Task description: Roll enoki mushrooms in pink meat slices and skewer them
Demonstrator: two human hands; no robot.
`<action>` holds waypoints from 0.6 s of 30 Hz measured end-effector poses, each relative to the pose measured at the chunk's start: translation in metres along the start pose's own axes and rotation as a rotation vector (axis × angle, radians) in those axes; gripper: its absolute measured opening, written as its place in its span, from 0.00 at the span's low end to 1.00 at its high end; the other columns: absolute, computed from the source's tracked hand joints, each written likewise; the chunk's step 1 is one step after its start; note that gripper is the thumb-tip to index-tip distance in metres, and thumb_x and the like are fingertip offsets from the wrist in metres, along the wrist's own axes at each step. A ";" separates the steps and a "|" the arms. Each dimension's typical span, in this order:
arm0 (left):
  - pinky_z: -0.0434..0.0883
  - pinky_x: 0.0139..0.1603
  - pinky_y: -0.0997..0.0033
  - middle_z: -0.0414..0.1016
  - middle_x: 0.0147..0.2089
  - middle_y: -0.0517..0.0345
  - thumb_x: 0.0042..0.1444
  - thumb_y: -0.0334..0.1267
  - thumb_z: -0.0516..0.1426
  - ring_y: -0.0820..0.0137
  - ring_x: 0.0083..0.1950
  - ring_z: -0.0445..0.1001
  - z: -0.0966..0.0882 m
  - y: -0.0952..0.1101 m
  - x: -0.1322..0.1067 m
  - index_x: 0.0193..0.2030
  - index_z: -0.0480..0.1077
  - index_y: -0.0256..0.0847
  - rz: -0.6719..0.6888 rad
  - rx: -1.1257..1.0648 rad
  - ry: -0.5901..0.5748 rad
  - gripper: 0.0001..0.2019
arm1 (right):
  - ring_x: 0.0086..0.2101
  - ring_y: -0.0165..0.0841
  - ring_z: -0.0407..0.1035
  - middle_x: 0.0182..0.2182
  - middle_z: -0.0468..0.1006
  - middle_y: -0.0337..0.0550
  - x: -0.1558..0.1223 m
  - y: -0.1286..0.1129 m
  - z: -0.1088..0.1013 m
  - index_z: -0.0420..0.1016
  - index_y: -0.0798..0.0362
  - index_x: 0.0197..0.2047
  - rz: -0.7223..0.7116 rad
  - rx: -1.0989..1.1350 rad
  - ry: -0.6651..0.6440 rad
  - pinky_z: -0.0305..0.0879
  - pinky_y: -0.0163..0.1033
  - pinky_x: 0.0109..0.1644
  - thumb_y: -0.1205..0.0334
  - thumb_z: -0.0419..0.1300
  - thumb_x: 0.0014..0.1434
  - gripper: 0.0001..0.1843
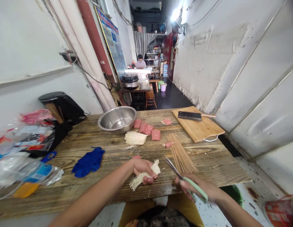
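My left hand (144,170) is closed around a bunch of enoki mushrooms (138,181), whose thin stems and caps stick out below the fingers and whose pale base shows above the thumb. In my right hand (196,186) are scissors (200,191) with light green handles, blades pointing up and left. Between the hands and the board lies a spread of wooden skewers (180,154). A mushroom roll wrapped in pink meat (168,144) touches their upper end. Beyond my left hand rest another enoki bunch (137,138) and several pink meat slices (146,128).
A steel bowl (117,119) stands at the back. On the right a cutting board (200,126) carries a cleaver (189,116). Filled skewers (167,122) lie left of it. Blue gloves (88,162) and a plastic bottle (40,172) are on the left. A person (140,62) sits far back.
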State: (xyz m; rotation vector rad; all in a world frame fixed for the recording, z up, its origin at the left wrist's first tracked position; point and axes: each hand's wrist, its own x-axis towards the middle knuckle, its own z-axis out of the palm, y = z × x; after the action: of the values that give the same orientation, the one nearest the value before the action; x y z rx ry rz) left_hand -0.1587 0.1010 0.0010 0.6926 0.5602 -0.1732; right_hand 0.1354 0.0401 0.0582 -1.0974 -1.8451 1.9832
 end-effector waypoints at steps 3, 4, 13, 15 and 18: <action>0.58 0.21 0.76 0.67 0.21 0.58 0.44 0.40 0.67 0.78 0.17 0.58 0.003 0.002 -0.001 0.30 0.68 0.34 0.003 0.004 0.008 0.14 | 0.18 0.23 0.61 0.21 0.66 0.33 0.001 0.012 0.011 0.67 0.55 0.36 0.068 0.031 -0.059 0.58 0.28 0.19 0.35 0.53 0.56 0.28; 0.58 0.21 0.76 0.67 0.21 0.58 0.44 0.40 0.67 0.78 0.17 0.58 0.004 0.003 -0.001 0.30 0.68 0.34 0.000 0.008 0.011 0.15 | 0.17 0.23 0.60 0.20 0.65 0.33 0.003 0.016 0.015 0.66 0.55 0.33 0.088 0.037 -0.052 0.57 0.28 0.19 0.34 0.54 0.56 0.28; 0.57 0.20 0.76 0.67 0.22 0.57 0.47 0.39 0.65 0.76 0.17 0.58 0.008 0.007 0.002 0.32 0.68 0.35 -0.044 0.045 -0.034 0.12 | 0.15 0.23 0.60 0.17 0.65 0.33 0.027 0.022 0.024 0.63 0.55 0.26 0.106 0.096 -0.042 0.58 0.27 0.16 0.32 0.54 0.53 0.30; 0.57 0.21 0.76 0.67 0.22 0.58 0.47 0.39 0.65 0.77 0.17 0.58 0.009 0.009 0.001 0.32 0.68 0.35 -0.033 0.036 -0.032 0.12 | 0.15 0.23 0.60 0.17 0.65 0.33 0.027 0.022 0.022 0.63 0.55 0.26 0.106 0.105 -0.046 0.58 0.28 0.16 0.32 0.54 0.53 0.30; 0.57 0.21 0.76 0.66 0.21 0.58 0.46 0.40 0.66 0.77 0.17 0.57 0.009 0.009 -0.001 0.31 0.67 0.36 -0.009 0.011 -0.028 0.13 | 0.16 0.23 0.62 0.20 0.66 0.33 0.020 0.024 0.018 0.64 0.55 0.28 0.120 0.105 -0.065 0.60 0.28 0.17 0.33 0.55 0.53 0.30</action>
State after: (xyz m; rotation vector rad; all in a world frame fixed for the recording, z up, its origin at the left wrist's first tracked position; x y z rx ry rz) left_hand -0.1526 0.1022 0.0124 0.6973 0.5359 -0.1944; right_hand 0.1178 0.0341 0.0271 -1.1502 -1.7209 2.1802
